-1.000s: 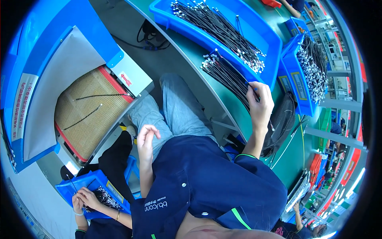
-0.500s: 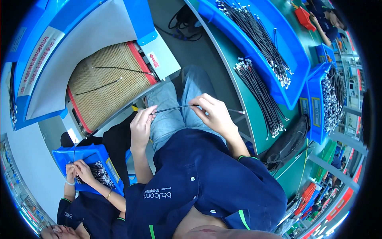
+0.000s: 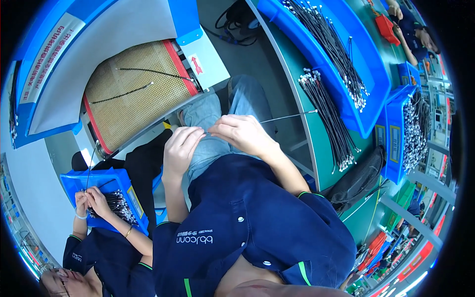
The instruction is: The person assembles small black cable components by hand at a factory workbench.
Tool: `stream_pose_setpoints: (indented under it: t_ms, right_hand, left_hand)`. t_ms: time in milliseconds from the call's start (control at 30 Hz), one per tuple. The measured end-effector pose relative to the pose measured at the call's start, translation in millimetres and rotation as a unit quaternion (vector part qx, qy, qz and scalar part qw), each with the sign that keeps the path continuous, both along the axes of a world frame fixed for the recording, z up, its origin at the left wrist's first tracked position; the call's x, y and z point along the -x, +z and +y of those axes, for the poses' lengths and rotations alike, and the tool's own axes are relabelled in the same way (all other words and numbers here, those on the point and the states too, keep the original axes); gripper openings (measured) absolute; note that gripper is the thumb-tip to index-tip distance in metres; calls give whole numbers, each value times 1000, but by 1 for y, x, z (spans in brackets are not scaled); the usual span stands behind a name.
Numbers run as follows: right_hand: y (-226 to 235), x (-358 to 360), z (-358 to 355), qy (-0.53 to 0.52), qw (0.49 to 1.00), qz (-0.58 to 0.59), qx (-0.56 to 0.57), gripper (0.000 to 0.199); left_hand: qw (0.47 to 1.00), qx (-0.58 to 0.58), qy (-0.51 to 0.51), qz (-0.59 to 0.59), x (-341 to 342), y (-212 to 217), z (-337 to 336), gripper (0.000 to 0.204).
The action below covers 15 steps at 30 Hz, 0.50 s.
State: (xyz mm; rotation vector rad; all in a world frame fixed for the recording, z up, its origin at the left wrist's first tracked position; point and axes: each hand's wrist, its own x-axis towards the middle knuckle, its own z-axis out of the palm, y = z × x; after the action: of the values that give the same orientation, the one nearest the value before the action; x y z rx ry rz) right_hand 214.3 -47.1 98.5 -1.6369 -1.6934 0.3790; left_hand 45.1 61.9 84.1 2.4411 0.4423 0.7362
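A thin dark cable [image 3: 287, 118] is pinched between my two hands above my lap. My left hand [image 3: 179, 149] grips it near its left end, fingertips closed. Right beside it, my right hand [image 3: 245, 136] pinches the same cable, the fingertips of both hands nearly touching. Past my right hand the cable runs out to the right, and its small pale connector reaches over the edge of the green table [image 3: 316, 153]. The fingers hide the cable's left end. On that table lies a bundle of black sleeved cables [image 3: 329, 121] with white ends.
Ahead on the left, a mesh conveyor belt [image 3: 123, 116] carries two black cables [image 3: 156, 73]. A long blue bin [image 3: 368, 119] of cables stands at right, with another blue bin [image 3: 394, 143] beyond it. At lower left, a co-worker's hands [image 3: 91, 200] hold a cable over a blue box [image 3: 141, 210].
My right hand has slid left along the cable up to my left hand. More of the cable now sticks out to the right. The view has shifted slightly.
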Motion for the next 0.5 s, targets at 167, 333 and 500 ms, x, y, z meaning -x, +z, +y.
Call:
stream_pose_setpoints:
  t_ms: [167,333,500]
  right_hand:
    - [-5,-20,-6,-32,998,-54,-25,14]
    - [-1,-18,-5,-11,993,-94,-69,16]
    - [-6,-20,-5,-7,993,-84,-82,18]
  left_hand:
    - [997,57,46,11,7,-10,5,15]
    - [997,65,48,-13,0,-11,2,16]
    - [997,60,36,-27,2,-15,3,16]
